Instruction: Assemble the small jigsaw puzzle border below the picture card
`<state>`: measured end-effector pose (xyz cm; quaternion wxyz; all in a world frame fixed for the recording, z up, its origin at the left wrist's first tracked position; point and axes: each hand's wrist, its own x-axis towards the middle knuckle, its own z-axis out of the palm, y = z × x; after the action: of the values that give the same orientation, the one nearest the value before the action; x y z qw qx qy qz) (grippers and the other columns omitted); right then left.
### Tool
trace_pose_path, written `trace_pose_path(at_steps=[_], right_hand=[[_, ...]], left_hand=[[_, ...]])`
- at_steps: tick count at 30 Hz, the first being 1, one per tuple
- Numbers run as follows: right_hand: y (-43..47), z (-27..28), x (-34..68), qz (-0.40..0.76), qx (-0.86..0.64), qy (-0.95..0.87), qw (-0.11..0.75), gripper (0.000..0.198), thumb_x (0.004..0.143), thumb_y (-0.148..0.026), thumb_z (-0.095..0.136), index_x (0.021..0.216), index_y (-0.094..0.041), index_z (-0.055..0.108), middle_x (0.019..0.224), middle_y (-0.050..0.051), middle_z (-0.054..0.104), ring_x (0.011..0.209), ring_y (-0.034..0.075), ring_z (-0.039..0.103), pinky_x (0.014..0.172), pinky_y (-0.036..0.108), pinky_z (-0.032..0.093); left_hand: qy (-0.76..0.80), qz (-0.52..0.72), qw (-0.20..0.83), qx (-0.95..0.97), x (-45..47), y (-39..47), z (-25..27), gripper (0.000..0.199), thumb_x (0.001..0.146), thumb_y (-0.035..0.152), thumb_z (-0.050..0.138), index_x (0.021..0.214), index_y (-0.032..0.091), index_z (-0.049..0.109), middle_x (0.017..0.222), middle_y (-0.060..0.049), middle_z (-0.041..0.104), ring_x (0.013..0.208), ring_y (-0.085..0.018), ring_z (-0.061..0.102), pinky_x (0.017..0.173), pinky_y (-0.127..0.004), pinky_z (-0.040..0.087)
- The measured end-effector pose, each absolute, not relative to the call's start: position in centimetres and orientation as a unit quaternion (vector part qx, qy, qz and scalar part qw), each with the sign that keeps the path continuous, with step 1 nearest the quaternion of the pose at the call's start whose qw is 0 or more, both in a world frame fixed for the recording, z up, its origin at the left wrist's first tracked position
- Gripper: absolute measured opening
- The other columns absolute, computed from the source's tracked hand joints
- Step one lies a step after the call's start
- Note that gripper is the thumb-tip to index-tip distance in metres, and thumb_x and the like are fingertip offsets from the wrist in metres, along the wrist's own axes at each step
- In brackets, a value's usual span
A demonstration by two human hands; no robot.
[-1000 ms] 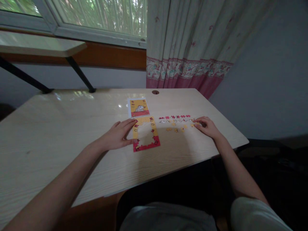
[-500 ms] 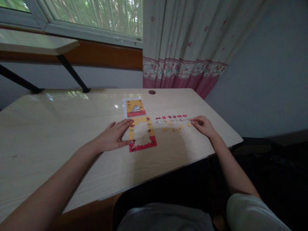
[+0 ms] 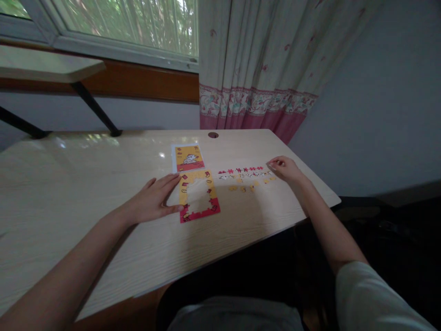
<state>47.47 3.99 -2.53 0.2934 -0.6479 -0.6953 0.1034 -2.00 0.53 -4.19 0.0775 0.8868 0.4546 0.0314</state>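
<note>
My left hand (image 3: 155,198) lies with its thumb and fingers spread along the left border of a yellow and red jigsaw puzzle frame (image 3: 215,206), whose middle shows the bare table. Just behind the frame is a picture card (image 3: 189,158) with a white animal on yellow and red. To the right, loose pieces form rough rows: red pieces (image 3: 245,170) at the back, white pieces (image 3: 225,177) in the middle, yellow pieces (image 3: 243,189) in front. Beyond the right end of the red row, my right hand (image 3: 286,168) is pinched; anything between its fingertips is too small to name.
The pale wooden table (image 3: 103,184) has a round cable hole (image 3: 213,135) at its back edge. A raised shelf (image 3: 48,64) on black legs stands at the back left. A curtain (image 3: 255,92) hangs behind, beside a window (image 3: 138,32).
My right hand has moved from the end of the white row back toward the end of the red row. My left hand stays on the frame. The view has shifted slightly.
</note>
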Motion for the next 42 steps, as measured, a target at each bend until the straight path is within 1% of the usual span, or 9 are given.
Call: trace_pose_path(at_steps=[5,7,9,14,21,26,31,36,42], right_hand=[[7.6,-0.8,46.4,0.272,-0.599,-0.732,0.178,0.04,0.063,-0.052,0.069,0.083,-0.017,0.071,0.071,0.005,0.065,0.056,0.012,0.049,0.053,0.027,0.038],[8.4,-0.9,46.1,0.305,-0.579,-0.74,0.16,0.043,0.057,-0.054,0.072,0.079,-0.017,0.07,0.071,0.003,0.063,0.055,0.011,0.047,0.051,0.025,0.036],[8.6,-1.2,45.9,0.323,-0.57,-0.74,0.154,0.043,0.056,-0.054,0.073,0.077,-0.016,0.068,0.067,0.002,0.06,0.053,0.01,0.045,0.049,0.024,0.034],[8.0,-1.9,46.2,0.321,-0.569,-0.739,0.164,0.04,0.064,-0.053,0.068,0.078,-0.016,0.065,0.063,0.0,0.056,0.051,0.009,0.044,0.048,0.024,0.034],[7.8,-2.8,47.1,0.282,-0.57,-0.751,0.177,0.036,0.065,-0.051,0.068,0.078,-0.018,0.064,0.069,0.003,0.06,0.058,0.013,0.049,0.055,0.027,0.039],[7.5,-2.8,46.8,0.283,-0.569,-0.746,0.198,0.036,0.063,-0.051,0.069,0.077,-0.018,0.063,0.071,0.004,0.06,0.062,0.014,0.05,0.058,0.027,0.04],[6.7,-2.1,45.7,0.318,-0.579,-0.715,0.228,0.039,0.059,-0.049,0.072,0.075,-0.016,0.06,0.067,0.002,0.058,0.059,0.011,0.047,0.054,0.025,0.036],[5.9,-1.4,44.3,0.366,-0.583,-0.677,0.26,0.041,0.063,-0.051,0.071,0.078,-0.015,0.06,0.061,0.0,0.055,0.05,0.008,0.042,0.046,0.023,0.028],[5.1,-0.6,43.0,0.394,-0.568,-0.657,0.302,0.041,0.065,-0.05,0.072,0.081,-0.015,0.059,0.058,-0.002,0.055,0.046,0.006,0.038,0.043,0.022,0.025]], left_hand=[[0.451,0.046,0.075,0.888,-2.2,0.5,-4.3,0.095,0.076,0.075,0.042,0.148,0.017,0.022,0.15,-0.019,0.028,0.135,-0.039,0.03,0.104,-0.06,0.026],[0.453,0.052,0.073,0.887,-2.1,0.5,-4.2,0.095,0.074,0.076,0.043,0.147,0.018,0.025,0.15,-0.019,0.029,0.134,-0.039,0.032,0.104,-0.06,0.027],[0.455,0.053,0.072,0.886,-2.0,0.4,-4.0,0.095,0.074,0.077,0.042,0.147,0.018,0.026,0.149,-0.018,0.03,0.134,-0.039,0.032,0.104,-0.059,0.027],[0.461,0.038,0.082,0.883,-1.6,0.1,-3.4,0.097,0.073,0.079,0.04,0.146,0.016,0.027,0.15,-0.018,0.029,0.135,-0.039,0.03,0.105,-0.06,0.025],[0.455,0.037,0.084,0.886,-1.5,0.0,-3.2,0.097,0.074,0.08,0.038,0.147,0.017,0.024,0.15,-0.019,0.029,0.134,-0.039,0.031,0.104,-0.059,0.026],[0.457,0.032,0.089,0.884,-1.4,-0.1,-3.0,0.101,0.073,0.08,0.038,0.147,0.014,0.024,0.15,-0.02,0.029,0.135,-0.04,0.03,0.105,-0.061,0.025],[0.464,0.015,0.085,0.882,-1.3,-0.1,-2.9,0.103,0.073,0.081,0.034,0.147,0.011,0.023,0.151,-0.02,0.025,0.137,-0.038,0.026,0.106,-0.059,0.023],[0.463,0.011,0.085,0.882,-1.3,-0.1,-2.8,0.102,0.074,0.082,0.032,0.147,0.011,0.023,0.151,-0.02,0.025,0.137,-0.038,0.026,0.107,-0.059,0.023],[0.463,0.02,0.092,0.881,-1.3,-0.2,-2.8,0.102,0.073,0.082,0.035,0.148,0.013,0.022,0.151,-0.019,0.026,0.136,-0.039,0.027,0.107,-0.06,0.022]])
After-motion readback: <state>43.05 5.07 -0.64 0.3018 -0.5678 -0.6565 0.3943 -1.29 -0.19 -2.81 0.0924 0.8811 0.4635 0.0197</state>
